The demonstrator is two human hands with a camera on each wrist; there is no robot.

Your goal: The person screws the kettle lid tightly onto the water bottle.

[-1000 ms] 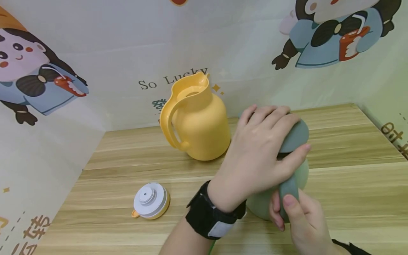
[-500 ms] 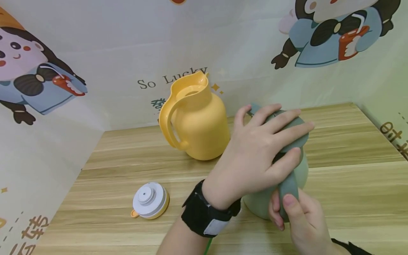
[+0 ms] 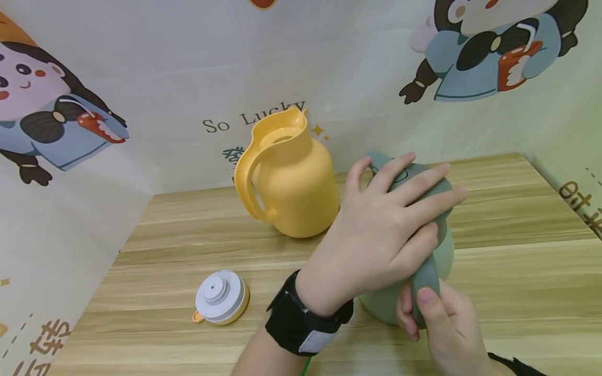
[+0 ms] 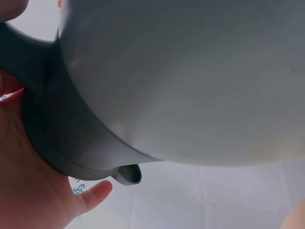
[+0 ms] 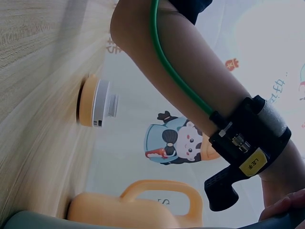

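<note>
A grey-green jug (image 3: 446, 251) stands on the wooden table (image 3: 188, 245), right of centre. My left hand (image 3: 390, 224) lies over its lid (image 3: 403, 175), fingers spread and curled round the rim. The left wrist view shows the palm and thumb (image 4: 95, 193) against the lid's edge (image 4: 62, 143), beside the jug's body (image 4: 190, 71). My right hand (image 3: 439, 326) grips the jug's handle (image 3: 425, 277) from the near side, thumb along it.
A yellow jug (image 3: 296, 188) without a lid stands behind and to the left, handle facing left. Its white and yellow lid (image 3: 221, 296) lies on the table at the near left. Cartoon-printed walls close off the back and both sides.
My left hand has turned on the green lid: its fingers swung to the right and its wrist shifted left. A small tab on the lid now shows at the far left. The right hand has not moved.
</note>
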